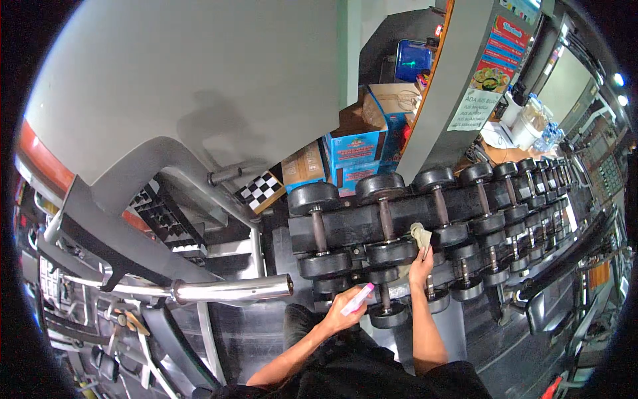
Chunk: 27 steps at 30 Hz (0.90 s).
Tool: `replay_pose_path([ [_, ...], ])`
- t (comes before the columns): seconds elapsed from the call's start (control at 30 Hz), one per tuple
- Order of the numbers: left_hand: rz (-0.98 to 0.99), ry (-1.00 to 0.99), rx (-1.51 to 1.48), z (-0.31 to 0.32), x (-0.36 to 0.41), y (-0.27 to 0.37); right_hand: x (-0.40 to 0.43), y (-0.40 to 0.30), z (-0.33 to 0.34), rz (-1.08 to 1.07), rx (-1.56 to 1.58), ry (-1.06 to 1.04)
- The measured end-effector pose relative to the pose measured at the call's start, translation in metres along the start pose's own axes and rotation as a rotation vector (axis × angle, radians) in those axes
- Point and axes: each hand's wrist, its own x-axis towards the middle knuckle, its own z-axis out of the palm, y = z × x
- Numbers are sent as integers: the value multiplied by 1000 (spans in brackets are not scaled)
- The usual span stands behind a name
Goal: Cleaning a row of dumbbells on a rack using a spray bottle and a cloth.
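My left hand (344,310) grips a small pink-and-white bottle (356,300), tilted, in front of the lower tier of a dumbbell rack (326,224). My right hand (422,267) holds a folded pale yellowish cloth (420,235), raised between two black dumbbells of the upper tier. To its left sits a dumbbell with a brown grip (386,219); on its right is another dumbbell (441,207). Below my hands, a smaller dumbbell (385,299) lies on the lower tier, its near head facing me. Whether the cloth touches either upper dumbbell I cannot tell.
Dumbbells (506,187) of decreasing size run along both tiers to the right. A chrome bar end (239,288) of a gym machine juts in from the left. Blue cardboard boxes (356,149) and a checkered board (260,192) stand behind the rack. A padded bench (543,306) is at right.
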Motion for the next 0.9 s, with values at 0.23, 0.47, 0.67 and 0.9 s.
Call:
replay_pose_path([
  [0.23, 132, 73, -11, 8, 16, 13, -26, -109, -29, -842, -192, -359],
  [0.47, 69, 43, -45, -1, 32, 33, 1, -76, -33, -965, -250, -379],
  [0.67, 78, -29, -2, -9, 21, 32, 26, -26, -27, -61, 94, -247],
  [0.9, 292, -80, 93, -11, 14, 48, -1, -66, -19, -339, -25, -96],
])
